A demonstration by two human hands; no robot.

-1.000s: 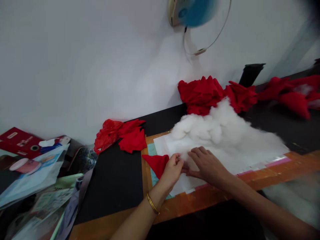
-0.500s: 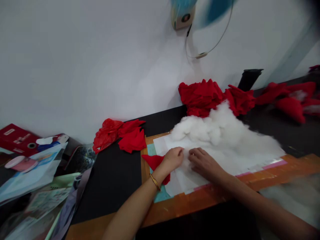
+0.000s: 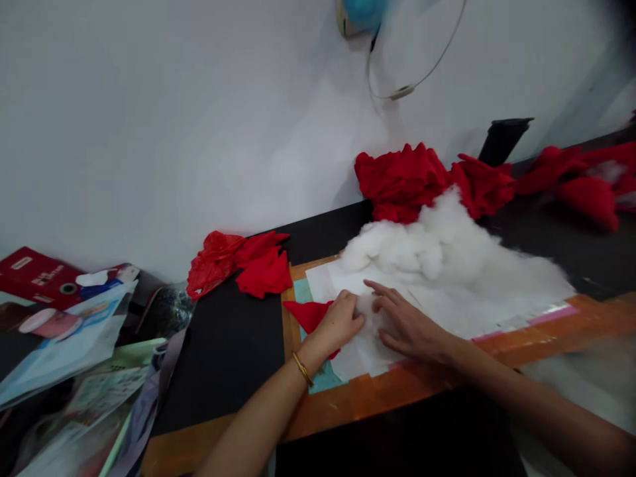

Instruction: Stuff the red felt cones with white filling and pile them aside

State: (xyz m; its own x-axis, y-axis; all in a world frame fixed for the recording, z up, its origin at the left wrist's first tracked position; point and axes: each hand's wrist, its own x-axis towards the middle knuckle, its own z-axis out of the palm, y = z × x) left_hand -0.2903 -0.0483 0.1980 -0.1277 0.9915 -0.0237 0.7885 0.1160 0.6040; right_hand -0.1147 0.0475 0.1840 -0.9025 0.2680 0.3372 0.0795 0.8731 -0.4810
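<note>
My left hand (image 3: pixel 342 322), with a gold bangle at the wrist, has its fingers curled closed at the edge of a thin tuft of white stuffing (image 3: pixel 368 310). Under that hand and wrist lies a pointed red fabric piece (image 3: pixel 308 314), partly hidden. On the other side of the tuft, my right hand (image 3: pixel 405 324) hovers or rests with fingers spread, the index stretched out. Both hands are over a white sheet (image 3: pixel 322 281) on the table. Just beyond them rises a big heap of fluffy white stuffing (image 3: pixel 447 248).
Red fabric piles (image 3: pixel 405 179) lie behind the heap, beside a black container (image 3: pixel 504 139). More red pieces (image 3: pixel 265 268) and a red plastic bag (image 3: pixel 213 260) sit to the left. Orange tape (image 3: pixel 358 407) edges the table. Boxes, packets and a pink cup (image 3: pixel 52 323) crowd the far left.
My right hand has opened, its fingers spreading from their curled pose. My left hand has turned slightly, still closed. The whole view has shifted a little with my head.
</note>
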